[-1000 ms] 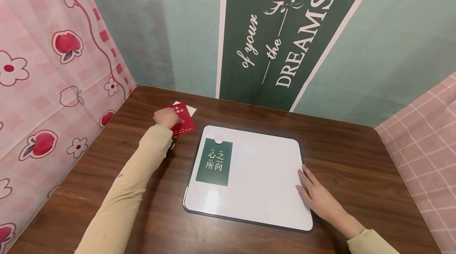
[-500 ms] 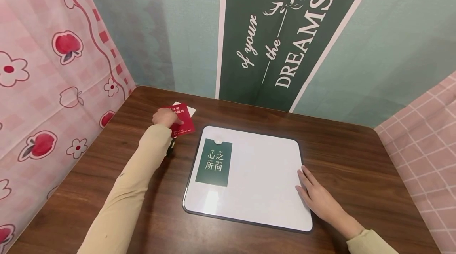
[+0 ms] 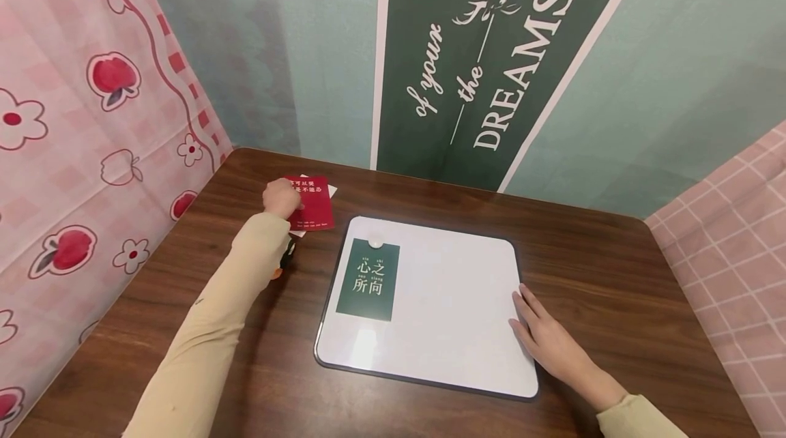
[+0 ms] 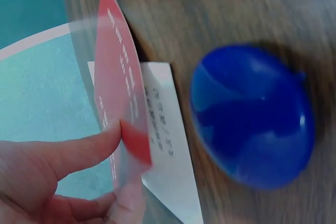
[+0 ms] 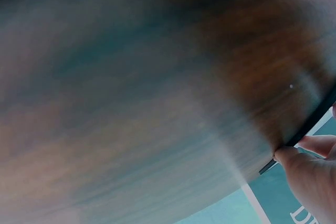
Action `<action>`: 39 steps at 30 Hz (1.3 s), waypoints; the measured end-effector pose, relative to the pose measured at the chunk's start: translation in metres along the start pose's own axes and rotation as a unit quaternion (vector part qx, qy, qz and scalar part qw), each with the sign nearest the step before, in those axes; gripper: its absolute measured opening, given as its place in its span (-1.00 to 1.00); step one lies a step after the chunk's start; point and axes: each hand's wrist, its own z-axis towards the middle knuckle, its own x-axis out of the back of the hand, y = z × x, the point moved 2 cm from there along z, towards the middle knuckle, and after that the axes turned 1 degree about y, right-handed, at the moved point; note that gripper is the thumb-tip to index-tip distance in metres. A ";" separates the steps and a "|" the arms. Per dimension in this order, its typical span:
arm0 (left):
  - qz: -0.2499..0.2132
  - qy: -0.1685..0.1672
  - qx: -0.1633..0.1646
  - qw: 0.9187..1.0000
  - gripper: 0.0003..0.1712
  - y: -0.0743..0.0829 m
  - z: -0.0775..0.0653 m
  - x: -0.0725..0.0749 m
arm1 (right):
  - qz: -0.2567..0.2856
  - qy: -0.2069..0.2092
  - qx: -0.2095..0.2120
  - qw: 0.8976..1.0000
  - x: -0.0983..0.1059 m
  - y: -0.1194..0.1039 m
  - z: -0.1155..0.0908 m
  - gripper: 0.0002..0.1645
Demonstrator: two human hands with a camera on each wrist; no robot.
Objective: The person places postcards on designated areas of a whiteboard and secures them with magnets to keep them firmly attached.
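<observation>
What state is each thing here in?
Red card: pinched by left hand, tilted.
White card: on table, partly covered.
Whiteboard: flat on table.
Green card: flat on whiteboard.
White button: over green card's top edge.
Right hand: touching whiteboard's right edge.
Blue object: on table.

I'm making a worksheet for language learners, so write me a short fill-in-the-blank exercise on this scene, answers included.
1. The pinched card in the left hand is coloured ____.
2. In the head view, the right hand touches the whiteboard at its ____ edge.
3. Exactly ____ green card lies on the whiteboard.
4. In the left wrist view, the big rounded object is coloured ____.

Missing words: red; right; one; blue
</observation>
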 end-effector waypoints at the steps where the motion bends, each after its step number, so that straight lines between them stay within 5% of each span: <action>1: -0.012 0.005 -0.002 1.000 -0.45 -0.001 0.000 0.001 | 0.000 -0.001 -0.001 1.000 0.000 0.000 0.000 -0.33; 12: -0.062 0.027 -0.043 0.997 -0.72 -0.007 0.001 0.011 | -0.003 -0.002 -0.006 1.000 -0.001 -0.002 0.000 -0.33; 39: -0.090 0.019 -0.067 0.994 -0.74 0.010 -0.013 0.024 | -0.003 0.009 -0.002 1.000 -0.006 -0.003 -0.003 -0.33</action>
